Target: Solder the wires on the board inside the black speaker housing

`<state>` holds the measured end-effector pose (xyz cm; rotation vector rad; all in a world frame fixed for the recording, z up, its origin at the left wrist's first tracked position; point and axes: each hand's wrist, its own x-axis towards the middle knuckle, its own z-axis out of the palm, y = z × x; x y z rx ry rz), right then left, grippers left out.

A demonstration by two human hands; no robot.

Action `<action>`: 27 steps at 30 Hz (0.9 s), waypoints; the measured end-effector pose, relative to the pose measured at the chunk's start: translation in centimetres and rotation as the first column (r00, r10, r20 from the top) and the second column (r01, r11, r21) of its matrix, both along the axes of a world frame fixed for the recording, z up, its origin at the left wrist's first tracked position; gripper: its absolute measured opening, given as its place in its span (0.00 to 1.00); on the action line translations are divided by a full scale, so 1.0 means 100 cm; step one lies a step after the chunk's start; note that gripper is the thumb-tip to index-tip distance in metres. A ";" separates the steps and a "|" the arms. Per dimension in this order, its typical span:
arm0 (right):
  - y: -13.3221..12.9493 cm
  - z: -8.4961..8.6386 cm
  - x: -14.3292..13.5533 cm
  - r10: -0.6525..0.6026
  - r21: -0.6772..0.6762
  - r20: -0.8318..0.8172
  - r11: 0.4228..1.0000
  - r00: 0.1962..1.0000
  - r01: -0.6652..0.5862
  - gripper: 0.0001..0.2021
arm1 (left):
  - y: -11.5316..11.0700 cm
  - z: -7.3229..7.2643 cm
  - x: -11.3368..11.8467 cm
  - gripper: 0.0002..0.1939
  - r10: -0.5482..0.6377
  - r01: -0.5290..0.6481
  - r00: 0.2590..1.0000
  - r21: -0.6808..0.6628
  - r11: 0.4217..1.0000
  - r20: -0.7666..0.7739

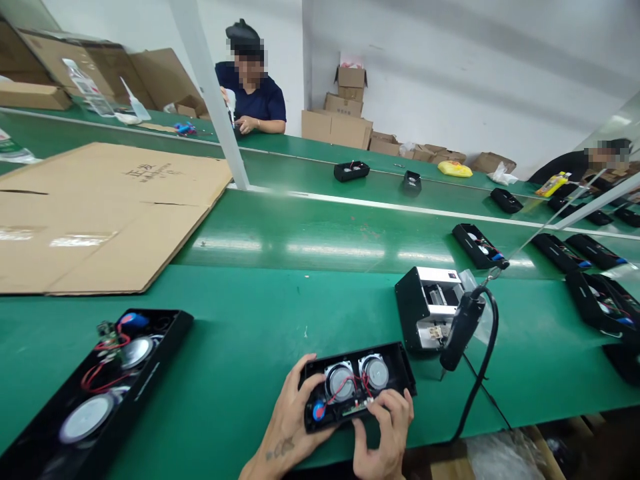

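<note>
A black speaker housing [395,373] lies tilted on the green bench right in front of me, its inside facing up. Two round silver speaker drivers [341,383], red wires, a small circuit board [356,408] and a blue cylindrical part [319,411] sit inside it. My left hand [293,407] grips the housing's left end, thumb over the rim. At the near edge, my right hand [385,427] has its fingertips by the wires and board; whether they pinch a wire is hidden. A larger black speaker housing [150,380] with drivers and wires rests at the left.
A black electric screwdriver [463,330] hangs beside a black-and-silver boxy machine [425,313]. Flattened cardboard [110,213] covers the left back. More speaker housings [480,247] stand on the conveyor and at the right. Two people [255,100] sit across the line.
</note>
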<state>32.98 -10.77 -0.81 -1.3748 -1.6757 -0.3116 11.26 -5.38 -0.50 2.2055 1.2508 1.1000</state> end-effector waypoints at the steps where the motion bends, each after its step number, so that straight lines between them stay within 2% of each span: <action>1: 0.000 0.001 0.000 0.000 0.004 -0.019 1.000 1.000 0.000 0.08 | 0.000 0.000 0.000 0.37 0.001 -0.001 1.000 0.000 1.000 0.004; 4: 0.001 0.003 0.002 0.003 0.033 -0.066 0.999 0.998 0.000 0.07 | -0.001 0.000 -0.001 0.35 -0.008 0.008 1.000 -0.007 1.000 0.021; 8: 0.001 0.001 0.006 0.043 0.029 -0.034 0.999 0.998 -0.042 0.06 | -0.001 0.001 -0.002 0.35 -0.011 0.011 1.000 -0.013 1.000 0.027; 13: 0.001 -0.003 0.007 0.027 0.027 -0.063 0.999 0.998 -0.026 0.05 | -0.001 0.000 0.002 0.36 -0.006 0.006 1.000 -0.024 1.000 0.019; 16: 0.001 -0.008 0.011 0.044 0.033 -0.017 0.999 0.999 -0.043 0.06 | -0.001 0.004 -0.001 0.35 -0.005 0.005 1.000 -0.021 1.000 0.000; 19: 0.000 -0.013 0.015 0.052 0.030 0.041 0.998 0.998 -0.053 0.07 | 0.004 0.017 -0.020 0.38 -0.118 0.122 0.984 0.016 0.992 -0.136; 22: -0.003 -0.016 0.010 0.025 -0.032 0.001 0.999 1.000 -0.025 0.08 | 0.016 0.037 -0.045 0.44 -0.204 0.241 0.896 0.046 0.969 -0.393; 24: -0.006 -0.018 0.004 -0.013 -0.126 -0.081 0.992 0.997 0.003 0.08 | 0.025 0.049 -0.055 0.38 -0.193 0.271 0.856 0.100 0.957 -0.479; 27: -0.012 -0.025 0.008 -0.009 -0.221 -0.149 0.975 0.989 -0.024 0.16 | 0.037 0.059 -0.053 0.13 -0.172 0.305 0.903 0.306 0.902 -0.394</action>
